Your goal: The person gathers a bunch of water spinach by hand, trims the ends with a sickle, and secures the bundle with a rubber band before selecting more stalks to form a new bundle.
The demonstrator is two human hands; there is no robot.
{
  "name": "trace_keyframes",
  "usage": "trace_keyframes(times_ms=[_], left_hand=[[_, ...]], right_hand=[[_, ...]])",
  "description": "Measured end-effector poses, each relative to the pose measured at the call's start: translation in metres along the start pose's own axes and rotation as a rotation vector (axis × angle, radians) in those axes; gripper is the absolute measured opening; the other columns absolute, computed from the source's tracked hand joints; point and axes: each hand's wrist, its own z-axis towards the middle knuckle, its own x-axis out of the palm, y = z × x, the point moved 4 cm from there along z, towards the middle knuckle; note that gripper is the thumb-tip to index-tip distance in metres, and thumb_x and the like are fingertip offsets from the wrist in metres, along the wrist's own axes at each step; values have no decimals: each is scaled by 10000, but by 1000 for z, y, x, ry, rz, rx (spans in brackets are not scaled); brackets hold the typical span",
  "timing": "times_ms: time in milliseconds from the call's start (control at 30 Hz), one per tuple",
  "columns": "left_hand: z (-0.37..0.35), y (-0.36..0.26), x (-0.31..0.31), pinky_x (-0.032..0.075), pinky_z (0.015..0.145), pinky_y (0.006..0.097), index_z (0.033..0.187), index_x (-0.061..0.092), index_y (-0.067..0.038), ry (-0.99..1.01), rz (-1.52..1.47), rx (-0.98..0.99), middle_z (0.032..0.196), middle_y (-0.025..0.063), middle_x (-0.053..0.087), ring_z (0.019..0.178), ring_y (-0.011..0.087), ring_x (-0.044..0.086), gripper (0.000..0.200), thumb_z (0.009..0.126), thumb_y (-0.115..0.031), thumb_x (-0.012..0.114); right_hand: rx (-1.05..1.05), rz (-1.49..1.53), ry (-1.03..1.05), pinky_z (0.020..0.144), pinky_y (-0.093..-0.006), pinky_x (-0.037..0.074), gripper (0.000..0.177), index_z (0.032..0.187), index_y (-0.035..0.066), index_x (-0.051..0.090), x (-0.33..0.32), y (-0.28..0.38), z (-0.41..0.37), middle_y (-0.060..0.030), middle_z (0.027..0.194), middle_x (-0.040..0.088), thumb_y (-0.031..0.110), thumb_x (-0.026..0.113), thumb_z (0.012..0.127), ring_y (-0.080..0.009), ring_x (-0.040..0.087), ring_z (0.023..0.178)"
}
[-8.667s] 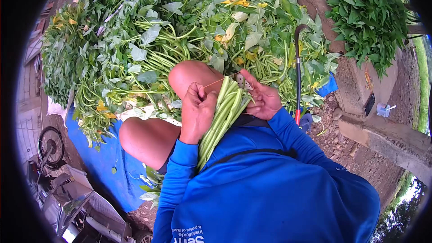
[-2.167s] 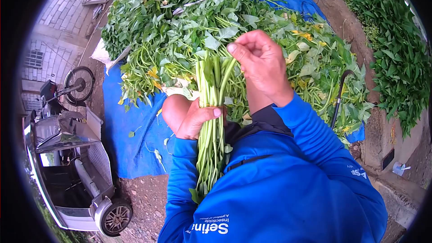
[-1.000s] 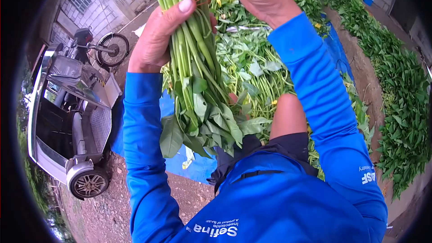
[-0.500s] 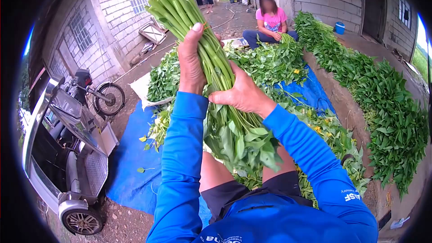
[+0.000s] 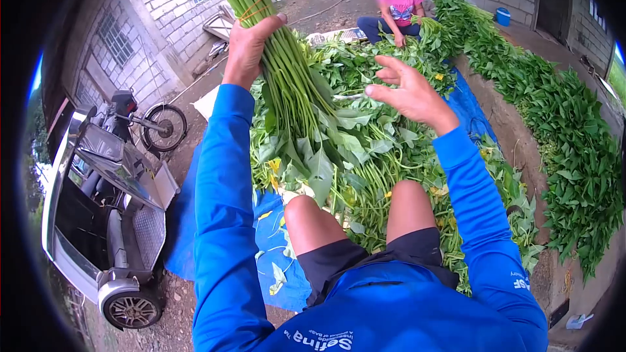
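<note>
My left hand (image 5: 246, 51) is closed round a bundle of leafy green stalks (image 5: 290, 75), gripping it near the top. The thick cut ends point up and the leaves hang down over the pile. An orange rubber band (image 5: 253, 10) circles the stalks just above my fingers. To the right, apart from the bundle, my right hand (image 5: 417, 98) is raised with fingers spread and nothing in it. Beneath both hands lies a broad heap of loose leafy greens (image 5: 372, 176), with some yellow leaves among them, in front of my bare knees.
A blue tarp (image 5: 277, 280) lies under the greens. Along the right, a long row of greens (image 5: 548, 124) lines a concrete ledge. A person in pink (image 5: 401, 6) sits beyond the heap. A sidecar (image 5: 124, 221) and motorcycle wheel (image 5: 163, 127) stand at left; a blue bucket (image 5: 503, 17) is behind.
My right hand has let go of the bundle and moved right, opening. My left hand has shifted left with the bundle, whose leaves now hang more loosely.
</note>
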Motion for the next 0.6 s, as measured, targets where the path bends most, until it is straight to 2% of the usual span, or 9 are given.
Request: trace_keyframes(times_ms=[33, 67, 133, 233, 400, 433, 533, 567, 600], left_hand=[[1, -2, -8, 625, 699, 365, 1094, 643, -6, -8, 22, -1, 908, 78, 700, 753, 190, 717, 305, 865, -119, 811], [2, -4, -12, 627, 707, 367, 1105, 645, -4, -11, 40, -2, 912, 79, 700, 762, 191, 719, 307, 872, -124, 805], [1, -9, -12, 629, 714, 368, 1109, 649, -7, 23, 40, 7, 914, 79, 702, 771, 191, 721, 302, 877, -129, 799], [-3, -6, -4, 632, 720, 369, 1108, 654, -8, 75, 59, -8, 916, 79, 706, 776, 193, 724, 296, 880, -133, 794], [-4, -6, 25, 627, 718, 367, 1035, 677, -20, 160, 141, -13, 893, 78, 709, 766, 187, 721, 253, 868, -161, 804], [-5, -9, 35, 623, 719, 365, 1054, 698, -4, 164, 179, -1, 923, 97, 729, 800, 182, 732, 347, 870, -259, 844], [-22, -35, 77, 509, 541, 359, 1051, 678, 0, 114, 290, -30, 788, 52, 635, 642, 160, 630, 209, 860, -75, 716], [-20, -32, 82, 505, 537, 353, 975, 690, -5, 111, 328, -10, 795, 45, 636, 639, 156, 631, 137, 868, -86, 716], [-23, -33, 91, 505, 535, 345, 964, 689, -5, 104, 310, -42, 792, 44, 635, 635, 154, 630, 124, 872, -85, 714]], right_hand=[[95, 26, 16, 1070, -421, 543, 893, 1573, -39, 462, -11, -9, -3, -285, 1390, 651, 393, 845, 892, -334, 672, 1267], [96, 31, -4, 1033, -402, 558, 849, 1561, -47, 471, -17, -19, -2, -265, 1330, 677, 358, 838, 911, -304, 696, 1203], [103, 145, 15, 1004, -351, 560, 839, 1582, -29, 449, -23, -8, -6, -157, 1240, 680, 293, 862, 927, -208, 674, 1158], [-17, 218, -31, 1007, -385, 560, 929, 1573, -60, 431, -19, -4, 6, -253, 1277, 693, 402, 873, 898, -266, 702, 1160], [-163, 266, -88, 1018, -377, 558, 1122, 1595, -86, 375, -9, 23, 26, -263, 1313, 692, 498, 927, 812, -272, 702, 1184], [-99, 321, -1, 1092, -380, 524, 1173, 1667, -47, 245, -5, 25, 28, -286, 1480, 561, 424, 929, 839, -288, 619, 1323], [-155, 381, -28, 1149, -412, 492, 1293, 1658, -104, 173, 13, 36, 34, -348, 1593, 416, 475, 945, 797, -354, 489, 1476], [-153, 436, -14, 1212, -451, 430, 1397, 1650, -134, 100, 21, 38, 35, -381, 1649, 301, 519, 956, 760, -389, 364, 1561], [-145, 432, -15, 1235, -464, 394, 1448, 1674, -91, 39, 27, 42, 34, -405, 1645, 286, 551, 951, 750, -398, 344, 1572]])
